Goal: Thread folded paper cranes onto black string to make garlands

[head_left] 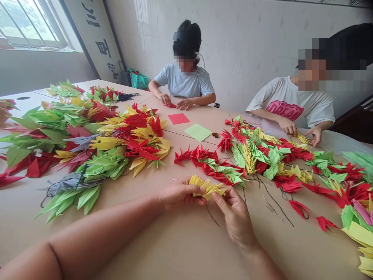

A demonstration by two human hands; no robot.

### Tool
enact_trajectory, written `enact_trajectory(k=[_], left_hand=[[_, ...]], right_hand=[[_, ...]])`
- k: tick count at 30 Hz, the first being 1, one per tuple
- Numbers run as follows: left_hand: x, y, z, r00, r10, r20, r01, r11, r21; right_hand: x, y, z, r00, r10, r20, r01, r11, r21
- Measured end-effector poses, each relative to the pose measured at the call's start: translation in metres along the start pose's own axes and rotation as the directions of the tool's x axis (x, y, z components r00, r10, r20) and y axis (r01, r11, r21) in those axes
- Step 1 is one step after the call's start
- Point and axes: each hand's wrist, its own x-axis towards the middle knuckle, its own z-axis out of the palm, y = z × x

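Observation:
Between my two hands, near the middle of the table, is a short row of yellow folded-paper pieces [208, 188] packed tightly together. My left hand [180, 193] pinches its left end, thumb on top. The right end is gripped by the thumb and fingers of my right hand [233, 212]. A dark thread [212, 214] hangs down below the row. Just beyond my hands lies a strand of red and green folded paper [215, 165]. How the thread runs inside the yellow row is hidden.
Piled folded-paper strands [107, 155] fill the left side; more strands [262, 149] spread across the right. A red paper square [178, 118] and a green paper square [198, 132] lie ahead. Two people [186, 79] sit opposite, their hands on paper. Loose red pieces [326, 223] lie at right.

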Motion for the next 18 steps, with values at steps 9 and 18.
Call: enact_trajectory(k=[9, 18], left_hand=[[0.0001, 0.0036, -0.0001, 0.997, 0.039, -0.063, -0.050, 0.980, -0.194], [0.0010, 0.0023, -0.0008, 0.998, 0.033, -0.054, -0.040, 0.991, -0.127]], right_hand=[[0.0064, -0.0029, -0.0015, 0.972, 0.223, -0.080, -0.168, 0.887, 0.429], [0.0049, -0.0029, -0.0005, 0.983, 0.147, -0.108, -0.092, 0.910, 0.404]])
